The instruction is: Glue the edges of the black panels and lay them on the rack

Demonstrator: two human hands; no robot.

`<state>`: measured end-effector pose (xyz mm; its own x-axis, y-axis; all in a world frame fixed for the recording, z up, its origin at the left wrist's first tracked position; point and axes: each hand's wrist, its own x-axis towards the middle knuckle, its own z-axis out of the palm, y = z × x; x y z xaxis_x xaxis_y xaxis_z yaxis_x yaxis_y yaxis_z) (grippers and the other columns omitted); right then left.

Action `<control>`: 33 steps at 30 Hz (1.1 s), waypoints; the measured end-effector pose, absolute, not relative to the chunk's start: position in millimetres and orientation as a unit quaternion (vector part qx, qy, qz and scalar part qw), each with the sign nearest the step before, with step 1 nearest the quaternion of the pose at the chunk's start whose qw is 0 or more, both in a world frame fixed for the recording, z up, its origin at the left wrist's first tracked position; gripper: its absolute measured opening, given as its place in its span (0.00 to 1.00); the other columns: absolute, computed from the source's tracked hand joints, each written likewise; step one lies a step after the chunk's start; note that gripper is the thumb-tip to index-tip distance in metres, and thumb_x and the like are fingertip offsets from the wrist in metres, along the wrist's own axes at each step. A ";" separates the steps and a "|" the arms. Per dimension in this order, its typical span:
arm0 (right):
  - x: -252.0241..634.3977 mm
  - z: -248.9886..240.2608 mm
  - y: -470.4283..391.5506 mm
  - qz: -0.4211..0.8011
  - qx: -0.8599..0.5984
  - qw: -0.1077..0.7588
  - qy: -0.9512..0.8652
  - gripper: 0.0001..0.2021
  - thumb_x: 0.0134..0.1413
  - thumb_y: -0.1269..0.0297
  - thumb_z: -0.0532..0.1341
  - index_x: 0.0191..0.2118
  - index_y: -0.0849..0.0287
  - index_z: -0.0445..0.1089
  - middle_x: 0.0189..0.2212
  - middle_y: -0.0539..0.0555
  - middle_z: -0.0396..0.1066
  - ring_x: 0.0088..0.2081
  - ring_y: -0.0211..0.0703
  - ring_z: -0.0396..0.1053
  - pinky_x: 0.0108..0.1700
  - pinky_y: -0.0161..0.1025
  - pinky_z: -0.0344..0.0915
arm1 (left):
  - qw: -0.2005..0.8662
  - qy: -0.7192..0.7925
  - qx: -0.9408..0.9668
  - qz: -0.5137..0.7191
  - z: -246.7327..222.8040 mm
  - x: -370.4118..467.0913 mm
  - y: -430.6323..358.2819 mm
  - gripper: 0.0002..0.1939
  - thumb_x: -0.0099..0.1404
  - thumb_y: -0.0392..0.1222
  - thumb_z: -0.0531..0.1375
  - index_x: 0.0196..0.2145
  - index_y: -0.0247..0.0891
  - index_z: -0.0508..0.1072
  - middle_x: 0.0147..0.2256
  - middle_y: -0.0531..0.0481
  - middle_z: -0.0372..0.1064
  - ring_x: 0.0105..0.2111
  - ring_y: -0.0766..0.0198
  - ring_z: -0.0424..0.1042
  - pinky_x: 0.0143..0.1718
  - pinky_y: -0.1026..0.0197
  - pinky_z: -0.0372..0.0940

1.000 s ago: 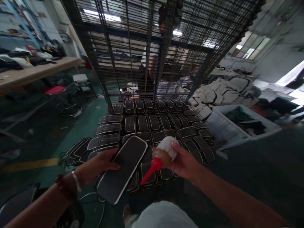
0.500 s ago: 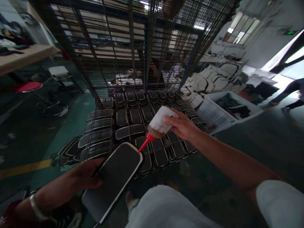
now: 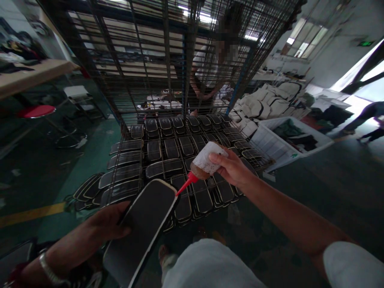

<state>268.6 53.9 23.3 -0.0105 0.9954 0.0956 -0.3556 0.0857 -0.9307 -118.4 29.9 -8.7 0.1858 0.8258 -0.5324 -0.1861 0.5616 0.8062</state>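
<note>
My left hand (image 3: 111, 224) grips a dark flat panel (image 3: 144, 228) with rounded corners by its left edge, thumb on top. A pale line runs along the panel's rim. My right hand (image 3: 229, 164) is wrapped round a whitish squeeze bottle (image 3: 208, 160), brown near its neck. The bottle tilts down to the left, and its red nozzle (image 3: 187, 185) has its tip at the panel's upper right corner. Beyond both hands, many similar dark panels (image 3: 171, 148) with pale outlines lie in rows on a wire rack.
Wire rack grids (image 3: 150, 60) rise ahead, with a person (image 3: 207, 72) behind them. A white bin (image 3: 279, 148) holding cloth stands at right, near piled pale pieces (image 3: 264, 100). At left are a table (image 3: 36, 74) and a red stool (image 3: 37, 111). Another person's legs show far right.
My right hand and the bottle have moved slightly right and down, the nozzle tip shifting along the panel's corner. Behind the rack, the person has come more into view.
</note>
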 end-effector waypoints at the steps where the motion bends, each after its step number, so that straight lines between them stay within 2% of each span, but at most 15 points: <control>1: 269.2 21.3 53.5 0.568 -0.373 0.595 -0.429 0.24 0.44 0.50 0.85 0.40 0.58 0.79 0.31 0.51 0.77 0.29 0.42 0.74 0.26 0.34 0.72 | 0.717 0.525 0.330 0.318 -7.9 -117.5 30.0 0.28 0.40 0.20 0.76 0.39 0.41 0.89 0.35 0.39 0.86 0.34 0.36 0.86 0.34 0.42 0.82; 3: 270.1 17.0 53.4 0.570 -0.377 0.600 -0.416 0.24 0.45 0.49 0.85 0.39 0.59 0.79 0.31 0.51 0.77 0.30 0.43 0.75 0.26 0.34 0.72 | 0.726 0.511 0.376 0.265 -6.1 -114.4 30.2 0.23 0.42 0.28 0.80 0.38 0.42 0.89 0.35 0.39 0.86 0.36 0.36 0.86 0.37 0.43 0.82; 5: 270.1 12.4 54.0 0.561 -0.384 0.616 -0.397 0.25 0.44 0.48 0.85 0.39 0.59 0.79 0.31 0.52 0.77 0.30 0.43 0.75 0.25 0.34 0.72 | 0.731 0.497 0.382 0.269 -3.1 -108.8 30.2 0.21 0.42 0.32 0.82 0.36 0.42 0.89 0.33 0.40 0.85 0.34 0.36 0.85 0.34 0.43 0.82; 9: 267.9 5.1 54.8 0.547 -0.394 0.642 -0.366 0.26 0.42 0.49 0.86 0.39 0.59 0.78 0.31 0.52 0.78 0.30 0.44 0.75 0.24 0.35 0.72 | 0.733 0.502 0.361 0.284 3.6 -95.0 29.4 0.17 0.40 0.31 0.82 0.30 0.40 0.87 0.29 0.41 0.85 0.27 0.40 0.84 0.28 0.46 0.81; 16: 266.0 0.6 54.6 0.533 -0.405 0.661 -0.340 0.27 0.39 0.48 0.86 0.39 0.59 0.79 0.31 0.52 0.78 0.30 0.45 0.75 0.23 0.35 0.72 | 0.749 0.499 0.317 0.298 9.7 -81.6 28.7 0.20 0.36 0.29 0.82 0.29 0.38 0.86 0.33 0.36 0.87 0.29 0.36 0.86 0.26 0.47 0.81; 27: 251.0 -0.3 39.3 0.555 -0.412 0.638 -0.339 0.28 0.39 0.48 0.86 0.39 0.59 0.79 0.30 0.51 0.79 0.28 0.43 0.75 0.22 0.34 0.72 | 0.753 0.469 0.353 0.295 -16.6 -89.3 39.7 0.25 0.42 0.36 0.83 0.40 0.38 0.87 0.39 0.35 0.89 0.32 0.38 0.88 0.32 0.45 0.84; 33: 245.3 -3.3 30.8 0.554 -0.404 0.627 -0.370 0.26 0.42 0.49 0.85 0.41 0.58 0.80 0.31 0.51 0.78 0.29 0.44 0.75 0.24 0.35 0.73 | 0.779 0.441 0.348 0.278 -18.9 -89.8 46.7 0.25 0.51 0.36 0.81 0.46 0.37 0.84 0.45 0.36 0.89 0.36 0.44 0.89 0.38 0.47 0.85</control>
